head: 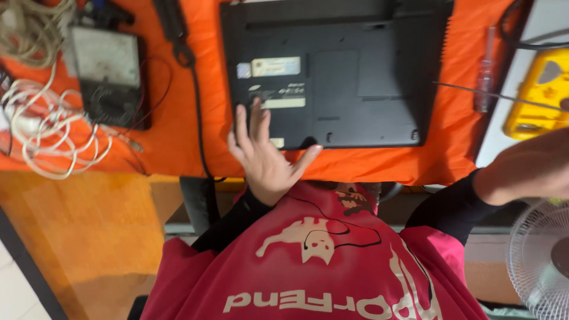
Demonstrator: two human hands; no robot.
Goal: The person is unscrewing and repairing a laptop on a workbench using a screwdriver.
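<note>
A black laptop [335, 71] lies bottom side up on an orange cloth [172, 136] that covers the table. My left hand [267, 157] rests palm down at the laptop's near left corner. Its fingers are spread over the case and it holds nothing. My right hand [530, 169] is raised at the right edge of the view, beyond a black sleeve. It is blurred and partly cut off, so its fingers do not show. It hovers near a yellow meter [539, 95]. My red printed shirt [320, 266] fills the bottom of the view.
An analog meter [109, 71] and tangled white cables [47, 127] lie at the left. A black cable [195, 101] runs down the cloth. A clear-handled screwdriver [486, 71] lies to the right of the laptop. A white fan [542, 261] stands at the lower right.
</note>
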